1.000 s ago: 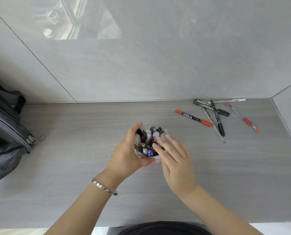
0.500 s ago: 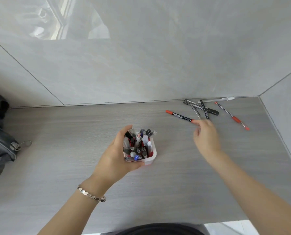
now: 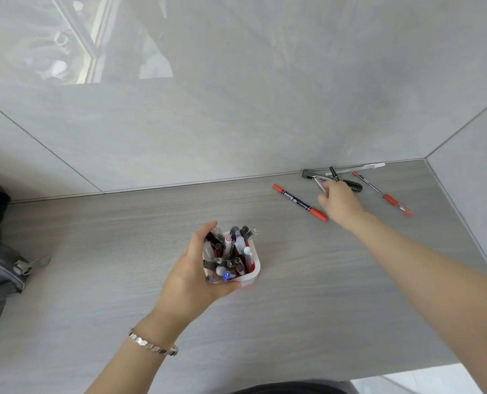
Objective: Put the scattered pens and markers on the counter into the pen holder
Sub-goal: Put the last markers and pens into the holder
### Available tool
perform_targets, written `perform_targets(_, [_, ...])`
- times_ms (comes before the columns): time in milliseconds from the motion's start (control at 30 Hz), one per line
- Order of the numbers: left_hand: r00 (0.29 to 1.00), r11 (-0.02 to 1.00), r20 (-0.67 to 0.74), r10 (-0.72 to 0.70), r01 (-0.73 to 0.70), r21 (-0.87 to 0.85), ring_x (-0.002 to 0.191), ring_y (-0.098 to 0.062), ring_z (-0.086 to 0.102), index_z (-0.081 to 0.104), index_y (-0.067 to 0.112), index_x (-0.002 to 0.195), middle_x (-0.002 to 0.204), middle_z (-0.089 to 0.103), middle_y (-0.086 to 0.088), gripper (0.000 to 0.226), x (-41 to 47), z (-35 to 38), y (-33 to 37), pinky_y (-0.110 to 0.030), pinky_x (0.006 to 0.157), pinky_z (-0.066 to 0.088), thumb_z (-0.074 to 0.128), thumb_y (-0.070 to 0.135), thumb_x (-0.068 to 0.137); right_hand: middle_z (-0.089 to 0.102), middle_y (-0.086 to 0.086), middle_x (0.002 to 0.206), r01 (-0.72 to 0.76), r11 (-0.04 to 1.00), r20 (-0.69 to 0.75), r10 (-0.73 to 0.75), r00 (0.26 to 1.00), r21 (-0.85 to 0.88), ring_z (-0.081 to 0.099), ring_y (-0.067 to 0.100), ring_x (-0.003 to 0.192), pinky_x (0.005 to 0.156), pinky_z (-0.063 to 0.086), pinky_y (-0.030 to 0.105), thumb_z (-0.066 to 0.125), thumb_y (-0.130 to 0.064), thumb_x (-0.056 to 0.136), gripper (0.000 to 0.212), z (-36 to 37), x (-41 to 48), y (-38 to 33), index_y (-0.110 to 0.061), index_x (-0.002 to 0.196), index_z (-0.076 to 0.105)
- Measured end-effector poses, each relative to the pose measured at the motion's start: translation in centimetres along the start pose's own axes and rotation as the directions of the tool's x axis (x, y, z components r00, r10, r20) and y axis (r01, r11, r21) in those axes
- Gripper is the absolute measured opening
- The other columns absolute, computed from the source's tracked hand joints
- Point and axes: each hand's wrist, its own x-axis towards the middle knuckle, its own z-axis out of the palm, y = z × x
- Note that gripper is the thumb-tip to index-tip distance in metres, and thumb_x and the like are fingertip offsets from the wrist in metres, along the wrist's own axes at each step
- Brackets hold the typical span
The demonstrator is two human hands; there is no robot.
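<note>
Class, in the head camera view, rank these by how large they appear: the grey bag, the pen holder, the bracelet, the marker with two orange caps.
1. grey bag, partly cut off
2. pen holder
3. marker with two orange caps and bracelet: similar length, unranked

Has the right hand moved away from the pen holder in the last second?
Yes. The right hand has left the pen holder and reached toward the back wall, onto the loose pens near the black marker.
</note>
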Motion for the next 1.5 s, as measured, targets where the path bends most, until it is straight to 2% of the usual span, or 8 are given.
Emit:
perform_targets(267, [1.000,0.999,0.007,0.003,-0.004,0.033,0.099,-0.008,0.055,0.024,0.042,0.130,0.110,0.049,0.022,0.099,-0.1,0.0,0.3,-0.017,0.081,0.038,0.086,0.023,0.055,0.051,0.011,0.121,0.046,0.999,0.104,-0.042,0.994,-0.030,0.054,0.029,0.110,0.089,0.045,0.037,0.061,-0.035,0.084,0.041,1.6,-3.6,1.3,-0.013,0.118,0.055])
perform_targets(433, [0.999,0.999,-0.032,0.032,-0.032,-0.006,0.099,0.017,0.046,0.031,0.031,0.132,0.110,0.044,0.027,0.097,0.3,0.5,0.8,0.002,0.079,0.034,0.085,0.035,0.051,0.060,0.013,0.110,0.105,0.993,0.007,-0.105,0.994,-0.047,0.057,0.032,0.102,0.078,0.046,0.035,0.062,-0.023,0.084,0.024,3.0,-5.2,0.7,-0.009,0.104,0.062])
perform_targets(567, [0.997,0.998,-0.052,0.057,-0.055,0.027,0.096,0.002,0.048,0.045,0.034,0.124,0.108,0.047,0.021,0.066,1.6,0.2,1.2,0.000,0.077,0.034,0.077,0.034,0.066,0.061,0.007,0.072,0.164,0.958,-0.084,-0.148,0.985,0.235,0.055,0.024,0.070,0.052,0.033,0.021,0.067,-0.017,0.081,0.010,0.8,-7.4,-0.9,-0.007,0.084,0.067])
perform_targets(733, [0.993,0.989,-0.028,0.112,-0.109,0.099,0.101,-0.003,0.049,0.048,0.033,0.125,0.112,0.048,0.016,0.051,1.8,-0.1,0.9,-0.008,0.078,0.041,0.067,0.035,0.077,0.068,-0.022,0.062,0.318,0.760,-0.085,-0.330,0.940,0.567,0.060,-0.002,0.061,0.056,0.042,0.002,0.065,-0.008,0.081,0.024,-7.6,-13.5,-4.2,-0.031,0.073,0.064])
perform_targets(1067, [0.991,0.981,-0.012,0.136,-0.133,0.142,0.106,-0.002,0.049,0.041,0.034,0.131,0.125,0.052,0.009,0.055,1.6,-0.3,1.0,-0.020,0.083,0.041,0.063,0.038,0.080,0.058,-0.007,0.075,0.588,0.807,0.105,-0.591,0.800,0.060,0.053,0.018,0.073,0.061,0.036,0.027,0.059,-0.021,0.086,0.008,-6.3,-16.0,-9.9,-0.016,0.090,0.063])
perform_targets(1167, [0.992,0.987,0.029,0.122,-0.124,0.100,0.098,0.012,0.043,0.033,0.038,0.134,0.125,0.046,0.017,0.061,1.3,-0.5,0.8,-0.002,0.077,0.036,0.063,0.035,0.081,0.068,-0.002,0.099,0.588,0.798,0.034,-0.596,0.802,0.134,0.061,0.020,0.089,0.069,0.042,0.029,0.059,-0.020,0.086,0.018,-2.3,-15.7,-10.6,-0.019,0.104,0.061])
perform_targets(1300, [0.994,0.997,0.076,0.081,-0.080,-0.019,0.105,0.022,0.039,0.021,0.039,0.137,0.127,0.039,0.019,0.075,0.6,-0.7,-0.1,0.012,0.082,0.022,0.066,0.023,0.080,0.055,-0.010,0.093,0.614,0.776,-0.086,-0.608,0.789,0.147,0.057,0.012,0.073,0.057,0.043,0.019,0.049,-0.032,0.085,0.029,1.9,-16.2,-8.9,-0.028,0.112,0.059])
perform_targets(1500, [0.997,0.998,0.063,0.054,-0.052,-0.045,0.118,-0.002,0.044,0.026,0.045,0.133,0.132,0.043,0.015,0.073,0.7,-0.7,-0.3,-0.015,0.096,0.035,0.069,0.030,0.077,0.039,-0.017,0.087,0.564,0.701,-0.365,-0.434,0.823,0.437,0.045,-0.011,0.078,0.072,0.038,0.006,0.036,-0.038,0.090,0.036,1.1,-17.7,-7.0,-0.036,0.125,0.045])
